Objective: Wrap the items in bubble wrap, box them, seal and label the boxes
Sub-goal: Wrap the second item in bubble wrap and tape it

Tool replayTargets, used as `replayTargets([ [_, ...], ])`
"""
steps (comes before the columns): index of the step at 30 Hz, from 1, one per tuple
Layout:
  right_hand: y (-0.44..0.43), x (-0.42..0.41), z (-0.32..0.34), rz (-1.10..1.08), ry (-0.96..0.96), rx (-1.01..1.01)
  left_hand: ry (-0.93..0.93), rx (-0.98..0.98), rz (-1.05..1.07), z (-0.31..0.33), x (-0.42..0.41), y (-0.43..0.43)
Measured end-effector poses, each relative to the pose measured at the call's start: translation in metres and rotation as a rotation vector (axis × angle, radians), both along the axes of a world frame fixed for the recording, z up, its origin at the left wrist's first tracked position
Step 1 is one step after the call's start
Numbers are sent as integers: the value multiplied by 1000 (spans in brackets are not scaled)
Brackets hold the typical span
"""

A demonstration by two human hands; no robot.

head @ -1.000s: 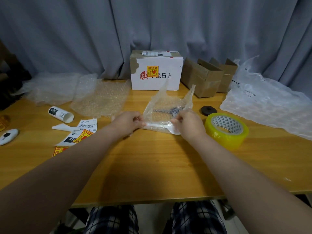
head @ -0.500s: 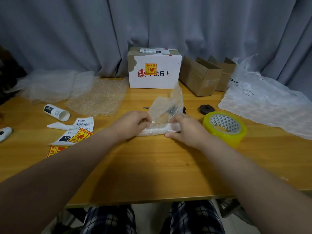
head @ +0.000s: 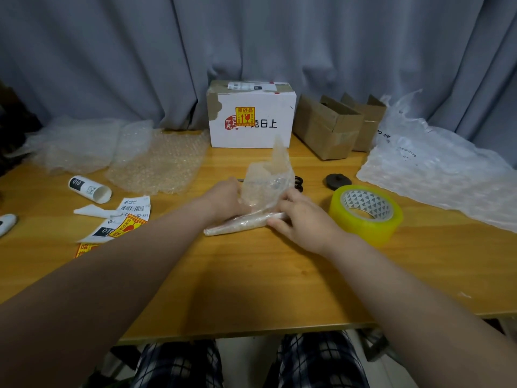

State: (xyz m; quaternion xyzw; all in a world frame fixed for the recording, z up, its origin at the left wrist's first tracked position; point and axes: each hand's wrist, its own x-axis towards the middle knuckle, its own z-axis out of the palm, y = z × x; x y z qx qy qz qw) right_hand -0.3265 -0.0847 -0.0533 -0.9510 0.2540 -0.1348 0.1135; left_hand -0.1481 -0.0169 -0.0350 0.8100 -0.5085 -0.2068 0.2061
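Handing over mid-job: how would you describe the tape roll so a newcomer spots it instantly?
On the wooden table, find the right hand on the bubble-wrap bundle. To its right lies the tape roll, hole up. It is the only yellow ring, bigger than the black disc behind it.

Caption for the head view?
Left hand and right hand grip a clear bubble wrap bundle on a wooden table.

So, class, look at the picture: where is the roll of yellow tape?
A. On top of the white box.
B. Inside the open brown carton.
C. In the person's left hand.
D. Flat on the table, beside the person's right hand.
D: the yellow tape roll lies flat on the table, just right of the right hand, which grips the bubble wrap.
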Motion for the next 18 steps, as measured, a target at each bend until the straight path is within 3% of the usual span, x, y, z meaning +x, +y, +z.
replayTargets([
  [4, 2, 0, 7, 21, 33, 15, -61, -66, 68, -1, 3, -5],
  [9, -3, 11, 15, 39, 247, -10, -67, -154, 64, -4, 4, -14],
  [13, -3, 16, 10, 31, 173, 60, 156, -221, 168, -10, 3, -20],
  [16, -3, 16, 9, 65, 166, 65, 459, -307, 234, -5, 6, -17],
  [18, -4, 16, 10, 80, 182, 62, 533, -232, 217, 3, 8, -18],
])
